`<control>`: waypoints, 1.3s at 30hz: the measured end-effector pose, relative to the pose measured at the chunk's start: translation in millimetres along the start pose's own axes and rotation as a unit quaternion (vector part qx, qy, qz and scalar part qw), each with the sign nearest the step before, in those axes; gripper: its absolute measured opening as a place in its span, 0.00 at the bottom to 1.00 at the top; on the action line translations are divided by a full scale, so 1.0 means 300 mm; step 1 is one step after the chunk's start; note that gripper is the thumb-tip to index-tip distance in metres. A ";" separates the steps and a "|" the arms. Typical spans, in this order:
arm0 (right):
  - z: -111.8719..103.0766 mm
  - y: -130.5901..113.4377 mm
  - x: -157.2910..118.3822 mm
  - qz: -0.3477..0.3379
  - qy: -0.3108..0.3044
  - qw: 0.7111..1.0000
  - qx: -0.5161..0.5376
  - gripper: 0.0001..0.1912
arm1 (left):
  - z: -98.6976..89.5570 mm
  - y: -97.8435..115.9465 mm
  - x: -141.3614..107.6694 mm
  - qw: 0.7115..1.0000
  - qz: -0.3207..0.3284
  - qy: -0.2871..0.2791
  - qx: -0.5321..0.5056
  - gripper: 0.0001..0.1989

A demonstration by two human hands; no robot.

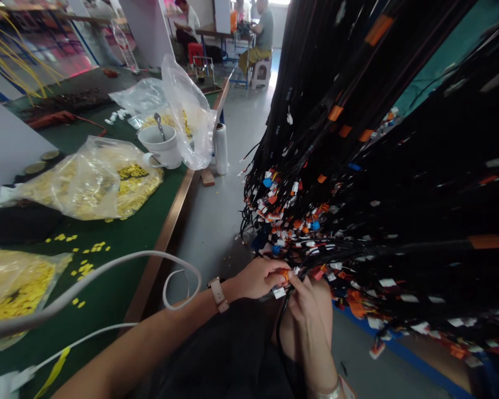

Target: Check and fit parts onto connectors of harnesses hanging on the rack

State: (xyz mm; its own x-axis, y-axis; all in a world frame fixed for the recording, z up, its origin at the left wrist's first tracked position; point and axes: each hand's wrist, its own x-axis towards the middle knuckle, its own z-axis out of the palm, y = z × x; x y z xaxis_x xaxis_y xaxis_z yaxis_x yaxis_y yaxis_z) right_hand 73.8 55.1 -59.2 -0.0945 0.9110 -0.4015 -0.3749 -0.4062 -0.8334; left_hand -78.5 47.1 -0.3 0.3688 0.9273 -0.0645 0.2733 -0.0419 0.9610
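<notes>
My left hand (258, 278), its wrist wearing a watch, pinches a small orange connector (285, 274) at the end of a black cable. Close against it, the fingers of my right hand (304, 302) press at the same connector from the other side. A white label tag (279, 292) sticks out just below my left fingertips. Right behind both hands hangs a thick mass of black wire harnesses (316, 138) with white, orange, red and blue connector ends (274, 199). Part of what lies between my fingers is hidden.
On the green-topped table (128, 238) at left lie bags of small yellow parts (91, 183), loose yellow pieces (85, 269) and a white mug (160, 145) with a spoon. A white cable (120, 260) loops over the table edge. Seated people (264, 30) are farther back.
</notes>
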 end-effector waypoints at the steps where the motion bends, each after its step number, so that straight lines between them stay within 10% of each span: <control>1: 0.000 -0.001 0.000 0.000 -0.003 1.000 0.002 0.16 | 0.000 0.003 -0.002 1.000 0.007 0.002 0.016 0.12; 18: 0.000 0.003 0.003 -0.007 -0.008 1.000 0.007 0.13 | 0.014 0.001 -0.017 0.993 0.034 0.032 0.110 0.13; 26: -0.004 0.009 0.005 0.008 0.018 1.000 0.024 0.15 | -0.006 -0.028 0.013 0.991 -0.028 -0.072 -0.111 0.15; 39: 0.011 -0.001 0.000 -0.036 0.004 0.999 0.012 0.11 | -0.003 -0.031 0.016 0.992 -0.049 -0.020 -0.116 0.18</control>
State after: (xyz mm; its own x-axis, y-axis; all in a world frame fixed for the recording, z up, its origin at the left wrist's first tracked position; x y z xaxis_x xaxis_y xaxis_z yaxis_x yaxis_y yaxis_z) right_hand 70.9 55.4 -57.7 -0.0586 0.9373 -0.3435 -0.4017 -0.3371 -0.8515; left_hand -79.9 52.4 -9.4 0.3876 0.9065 -0.1673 0.0999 0.1391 0.9852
